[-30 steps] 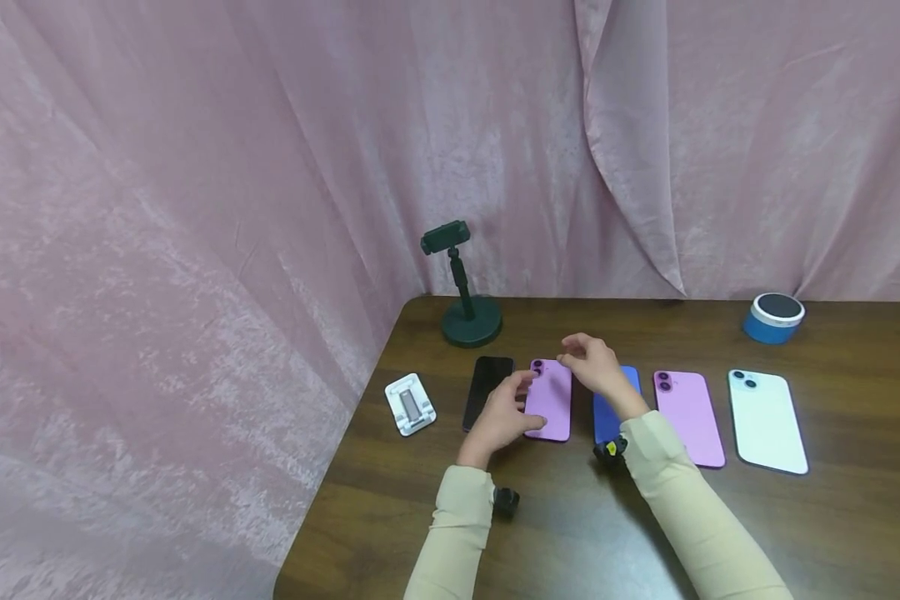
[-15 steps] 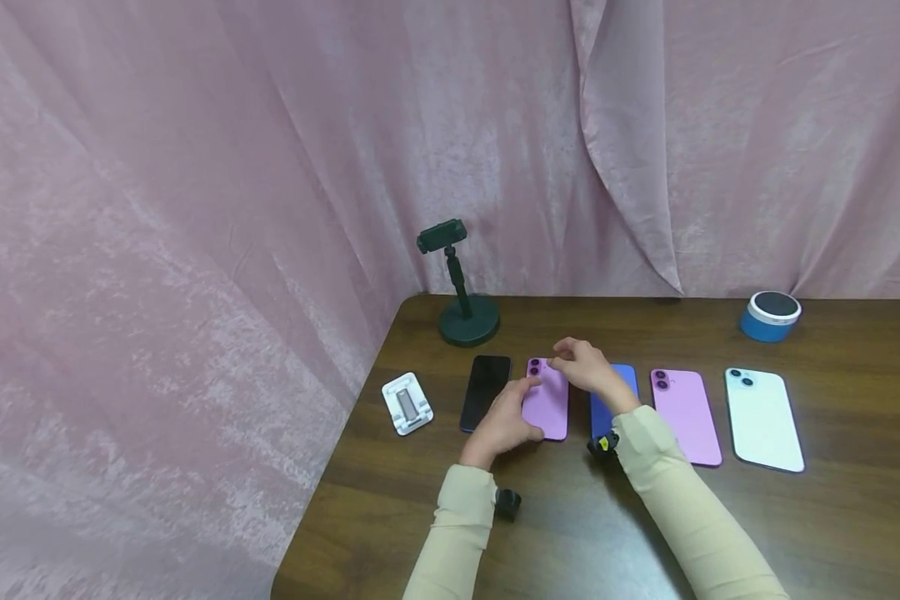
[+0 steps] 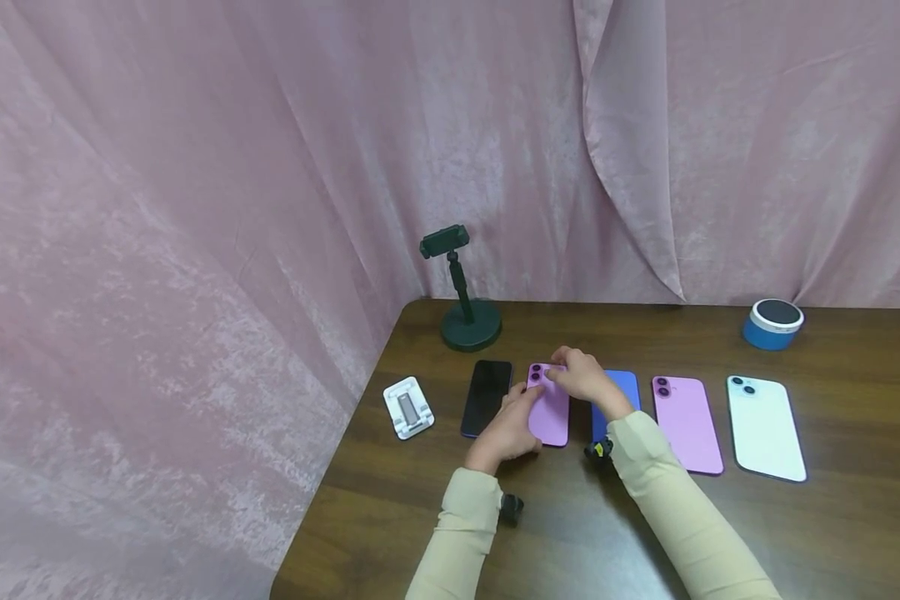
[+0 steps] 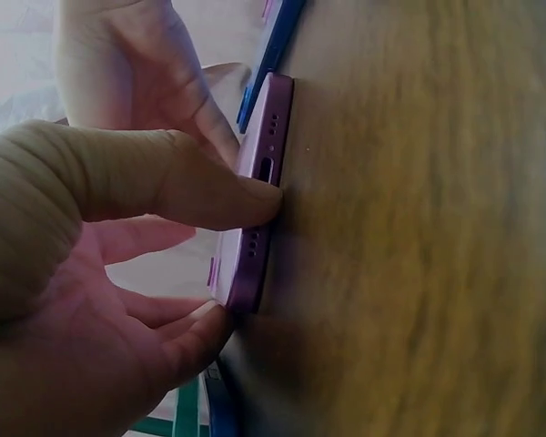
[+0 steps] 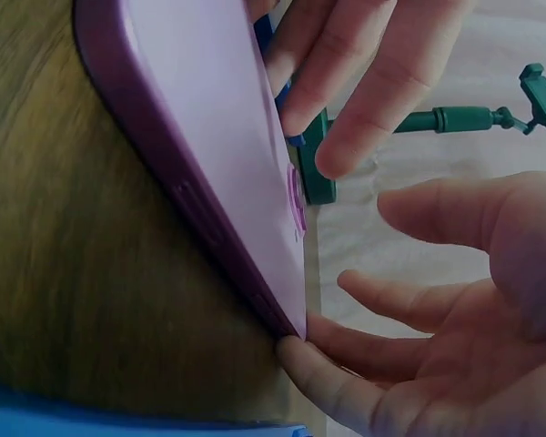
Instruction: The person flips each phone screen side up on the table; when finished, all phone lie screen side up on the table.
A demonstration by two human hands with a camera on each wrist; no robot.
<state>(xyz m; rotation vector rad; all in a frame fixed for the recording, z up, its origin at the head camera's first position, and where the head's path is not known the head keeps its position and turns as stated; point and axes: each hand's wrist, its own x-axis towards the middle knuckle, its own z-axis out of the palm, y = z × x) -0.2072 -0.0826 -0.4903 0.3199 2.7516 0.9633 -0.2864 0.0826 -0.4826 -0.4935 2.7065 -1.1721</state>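
"What's different from a second ago?"

"The right hand [image 3: 583,377], mostly. It was off the top corner of the purple phone [image 3: 547,417]; now it leans in over it, a fingertip touching that corner at one o'clock. The left hand [image 3: 508,427] has drawn in too, its thumb now down at the six o'clock edge."

"And where's that phone?"

"Flat on the table [image 3: 562,542], back up, with the black phone [image 3: 487,398] at its nine o'clock, the blue phone [image 3: 624,380] at its three, and the green stand [image 3: 471,327] between ten and eleven."

"Is either hand clamped on it?"

"Not that I see. The left thumb lies straight across the bottom edge, a fingertip at the seven o'clock corner, the rest spread. The right fingers hang apart, thumb lifted clear."
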